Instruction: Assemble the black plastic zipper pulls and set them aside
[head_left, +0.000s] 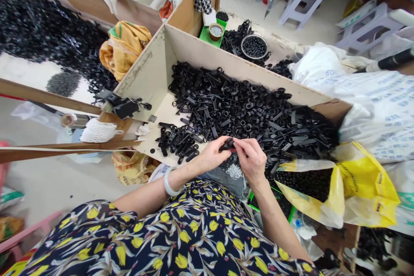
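Observation:
A small black plastic part [229,143] is pinched between my two hands, above the near edge of the work tray. My left hand [211,155] grips it from the left, with its fingers closed. From the right, my right hand [252,158] presses thumb and fingertips against the same part. Its exact shape is partly hidden by my fingers. Right below my hands lies a small heap of shiny metal pins or springs [234,171]. Just beyond stretches a large pile of black plastic parts [233,108], some ring-shaped, some long and flat. A smaller group of black parts [179,140] lies to the left.
Wooden walls [200,51] bound the tray. Behind stand a metal bowl of black balls [255,47] and a small cup [216,31] on a green tray. A yellow bag [368,185] and white sacks [381,108] crowd the right. A black clamp-like device [124,105] sits at left.

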The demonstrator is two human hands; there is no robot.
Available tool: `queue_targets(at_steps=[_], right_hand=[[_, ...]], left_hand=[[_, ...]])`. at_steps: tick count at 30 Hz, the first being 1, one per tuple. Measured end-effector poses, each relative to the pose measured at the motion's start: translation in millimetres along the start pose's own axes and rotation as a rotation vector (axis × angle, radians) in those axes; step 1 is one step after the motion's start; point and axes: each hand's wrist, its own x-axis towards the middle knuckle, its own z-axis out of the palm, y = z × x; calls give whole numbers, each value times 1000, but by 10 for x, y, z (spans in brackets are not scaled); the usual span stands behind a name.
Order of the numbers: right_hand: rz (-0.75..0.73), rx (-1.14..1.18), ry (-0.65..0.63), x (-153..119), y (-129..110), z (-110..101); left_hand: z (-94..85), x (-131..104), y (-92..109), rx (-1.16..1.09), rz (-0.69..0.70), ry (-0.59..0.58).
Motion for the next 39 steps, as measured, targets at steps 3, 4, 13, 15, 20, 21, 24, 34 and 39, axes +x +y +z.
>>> queue_targets(at_steps=[3,4,13,15,20,21,24,34,39], right_hand=[[-22,16,-35,-3,5,-13],[-27,18,-38,-7,-1,-12],[127,90,-49,-95,-99,39],[193,167,-46,-137,-98,64],[392,318,-5,-278,1,324],[429,367,-27,-300,47,412],[622,619,-94,-342,230,682],[1000,949,-123,-310,403,877],[1037,989,-140,-257,373,862]], left_hand=[[-27,-30,24,91,57,22],[-31,-42,29,112,58,27],[57,-163,-48,52,49,121],[81,-184,-89,-48,31,105],[87,-152,-248,-161,-8,70],[69,-120,-306,-97,12,92],[-29,17,-524,221,89,182],[-285,31,-801,507,140,293],[-257,-37,-741,473,126,338]])
